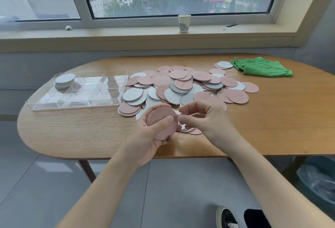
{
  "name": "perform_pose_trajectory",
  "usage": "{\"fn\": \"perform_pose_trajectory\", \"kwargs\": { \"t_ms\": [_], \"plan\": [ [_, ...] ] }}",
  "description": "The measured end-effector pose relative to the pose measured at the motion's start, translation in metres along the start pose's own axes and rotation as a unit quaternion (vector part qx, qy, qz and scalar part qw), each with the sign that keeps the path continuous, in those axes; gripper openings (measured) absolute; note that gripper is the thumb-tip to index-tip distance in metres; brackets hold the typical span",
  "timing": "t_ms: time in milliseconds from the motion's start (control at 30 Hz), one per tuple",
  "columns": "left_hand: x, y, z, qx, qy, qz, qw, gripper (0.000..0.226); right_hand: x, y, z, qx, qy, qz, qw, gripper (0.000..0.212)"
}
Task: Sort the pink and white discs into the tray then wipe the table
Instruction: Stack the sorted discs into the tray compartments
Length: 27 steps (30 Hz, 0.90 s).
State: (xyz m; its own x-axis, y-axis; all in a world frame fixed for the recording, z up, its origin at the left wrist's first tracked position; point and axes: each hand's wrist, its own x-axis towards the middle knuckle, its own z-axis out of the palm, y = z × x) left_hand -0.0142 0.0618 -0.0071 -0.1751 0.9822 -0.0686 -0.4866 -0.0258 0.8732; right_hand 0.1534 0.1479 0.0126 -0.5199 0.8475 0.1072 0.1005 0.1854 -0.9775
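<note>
A heap of pink and white discs (183, 84) covers the middle of the wooden table (72, 130). My left hand (154, 135) grips a stack of pink discs (164, 119) just above the table's near edge, thumb pressed on the top disc. Right beside that stack my right hand (201, 117) hovers with fingers curled and nothing visible between thumb and forefinger. A clear divided tray (79, 99) stands at the left, with a stack of white discs (64, 80) in its far left compartment. A green cloth (261, 67) lies at the far right.
A paper cup (184, 23) stands on the window sill behind the table. A bin with a plastic liner (317, 180) sits on the floor at the right, under the table's edge. A black shoe (228, 217) shows at the bottom.
</note>
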Motion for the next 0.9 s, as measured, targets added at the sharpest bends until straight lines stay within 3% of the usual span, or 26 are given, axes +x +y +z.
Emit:
{"fn": "perform_pose_trajectory", "kwargs": {
  "t_ms": [100, 200, 333, 567, 900],
  "plan": [
    [0.0, 0.001, -0.001, -0.011, 0.003, -0.006, 1.0, 0.04, 0.005, 0.006, -0.011, -0.049, 0.05, -0.016, 0.997, 0.015],
    [0.0, 0.001, -0.001, -0.026, -0.002, -0.008, 1.0, 0.041, 0.011, 0.015, -0.027, -0.22, 0.1, -0.023, 0.97, 0.022],
    [0.0, 0.001, 0.0, -0.033, 0.0, -0.009, 0.999, 0.043, 0.015, 0.026, -0.04, -0.33, 0.059, 0.027, 0.942, 0.046],
    [-0.001, 0.001, 0.001, -0.02, 0.01, -0.01, 1.0, 0.038, 0.019, 0.029, -0.04, -0.292, 0.071, 0.05, 0.953, 0.055],
    [0.001, 0.0, -0.001, -0.021, -0.001, -0.012, 1.0, 0.036, 0.022, 0.031, -0.045, -0.226, 0.095, 0.047, 0.968, 0.029]
  ]
}}
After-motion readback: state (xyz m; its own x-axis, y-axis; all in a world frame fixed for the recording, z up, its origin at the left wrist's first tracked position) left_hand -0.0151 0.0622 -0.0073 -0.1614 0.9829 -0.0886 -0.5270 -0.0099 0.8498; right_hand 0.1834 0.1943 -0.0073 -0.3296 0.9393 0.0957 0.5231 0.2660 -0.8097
